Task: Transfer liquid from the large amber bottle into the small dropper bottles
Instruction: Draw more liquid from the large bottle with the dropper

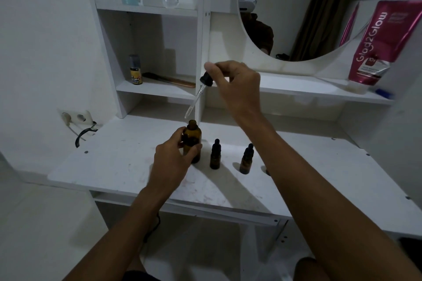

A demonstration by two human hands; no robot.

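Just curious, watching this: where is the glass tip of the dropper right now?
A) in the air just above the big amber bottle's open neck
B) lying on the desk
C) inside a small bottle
A: the right hand holds the dropper tilted, tip just above the large amber bottle, which the left hand grips.

Your left hand (173, 155) holds the big bottle (193, 141), which looks like brown glass, smooth and a little glossy. The dropper (198, 96) in your right hand (235, 84) has a clear glass tube and a black cap that looks like matt rubber. At 3 o'clock from the big bottle, two small bottles (215, 155) (246, 159) show the same dark glass with black caps. The table (114, 166) is white, matt board, with scuffs and faint stains. At 1 o'clock, the pink tube (376, 43) looks like shiny plastic.
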